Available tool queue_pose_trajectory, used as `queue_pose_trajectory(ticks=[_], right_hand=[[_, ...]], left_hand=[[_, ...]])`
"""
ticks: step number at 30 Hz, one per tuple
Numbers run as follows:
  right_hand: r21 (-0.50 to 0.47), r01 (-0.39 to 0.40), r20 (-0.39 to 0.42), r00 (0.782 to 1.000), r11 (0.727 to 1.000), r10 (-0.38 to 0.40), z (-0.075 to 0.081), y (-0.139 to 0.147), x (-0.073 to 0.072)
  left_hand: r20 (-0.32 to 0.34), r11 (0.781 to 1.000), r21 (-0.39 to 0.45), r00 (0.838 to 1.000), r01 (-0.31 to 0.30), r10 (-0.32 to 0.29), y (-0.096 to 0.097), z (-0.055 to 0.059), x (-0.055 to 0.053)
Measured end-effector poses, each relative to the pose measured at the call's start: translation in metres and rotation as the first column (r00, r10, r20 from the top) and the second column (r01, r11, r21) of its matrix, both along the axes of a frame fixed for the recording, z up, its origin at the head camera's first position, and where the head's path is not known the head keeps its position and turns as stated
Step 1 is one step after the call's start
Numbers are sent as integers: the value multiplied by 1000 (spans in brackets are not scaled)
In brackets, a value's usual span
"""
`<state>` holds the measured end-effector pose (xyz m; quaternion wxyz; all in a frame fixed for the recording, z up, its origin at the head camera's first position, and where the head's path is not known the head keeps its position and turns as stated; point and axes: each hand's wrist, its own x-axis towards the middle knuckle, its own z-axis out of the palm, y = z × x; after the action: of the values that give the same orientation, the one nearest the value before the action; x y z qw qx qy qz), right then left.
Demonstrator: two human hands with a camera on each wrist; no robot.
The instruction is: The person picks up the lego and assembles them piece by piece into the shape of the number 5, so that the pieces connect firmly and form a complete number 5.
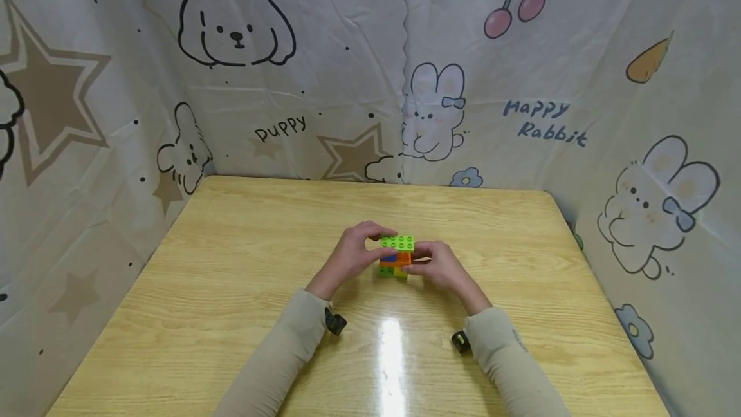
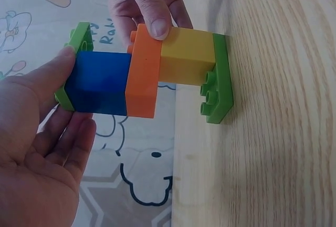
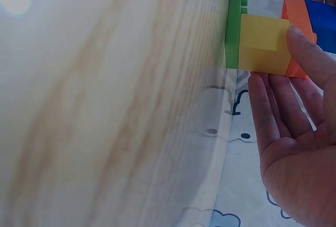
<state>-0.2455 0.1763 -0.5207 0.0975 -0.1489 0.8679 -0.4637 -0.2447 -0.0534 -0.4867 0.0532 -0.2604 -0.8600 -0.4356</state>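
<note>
A stack of toy building bricks stands on the table: a green brick (image 2: 224,82) at the bottom, then a yellow brick (image 2: 187,56), a flat orange brick (image 2: 143,74), a blue brick (image 2: 100,82) and a light green brick (image 1: 397,242) on top. Yellow and blue sit toward opposite ends, so the stack is stepped. My left hand (image 1: 350,253) pinches the light green brick between thumb and fingers, the thumb tip close to the blue brick. From the right side, my right hand (image 1: 437,266) grips the yellow and orange bricks, its thumb where the two meet.
The wooden table (image 1: 260,230) reaches back to a patterned curtain (image 1: 347,69) that also rises along both sides. Small black devices sit at the left wrist (image 1: 335,322) and the right wrist (image 1: 460,342). Light reflects off the near part of the tabletop.
</note>
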Motion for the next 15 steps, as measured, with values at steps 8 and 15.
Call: queue_pose_trajectory(ticks=[8,15], right_hand=[[-6,-18,-6,1000,1000,18,-1,0,0],[0,-14,-5,1000,1000,14,0,1,0]], left_hand=[[24,999,34,1000,-7,6,0,-2,0],[38,998,58,999,-7,5,0,-4,0]])
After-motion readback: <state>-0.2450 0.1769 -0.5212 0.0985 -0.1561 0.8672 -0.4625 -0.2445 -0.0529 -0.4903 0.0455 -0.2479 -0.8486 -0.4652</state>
